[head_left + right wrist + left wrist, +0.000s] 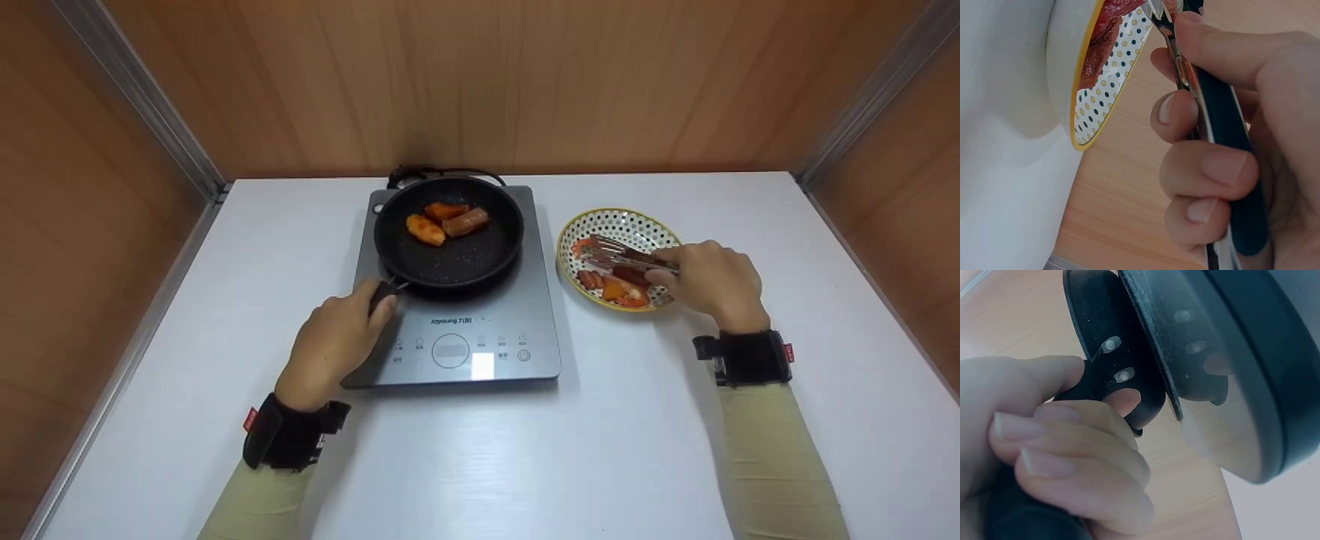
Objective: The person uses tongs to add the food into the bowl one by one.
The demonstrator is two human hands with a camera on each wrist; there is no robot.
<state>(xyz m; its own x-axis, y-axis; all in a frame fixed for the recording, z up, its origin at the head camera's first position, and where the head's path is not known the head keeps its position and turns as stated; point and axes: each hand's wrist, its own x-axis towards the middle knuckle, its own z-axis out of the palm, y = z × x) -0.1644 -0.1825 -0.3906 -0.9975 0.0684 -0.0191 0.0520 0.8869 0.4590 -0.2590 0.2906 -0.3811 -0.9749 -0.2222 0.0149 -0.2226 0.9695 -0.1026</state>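
Note:
My left hand grips the black handle of a frying pan, with fingers curled round it in the left wrist view. In the pan lie two orange-brown pieces of food and a pinkish-brown sausage-like piece. On the right, my right hand holds metal tongs with a dark handle. Their heads reach into a dotted, yellow-rimmed plate, among reddish meat and orange pieces. Whether the tongs pinch a piece is unclear.
Beneath the pan is a grey induction cooker with touch controls. A black cord runs behind it. Wooden panels enclose the white table at the back and both sides.

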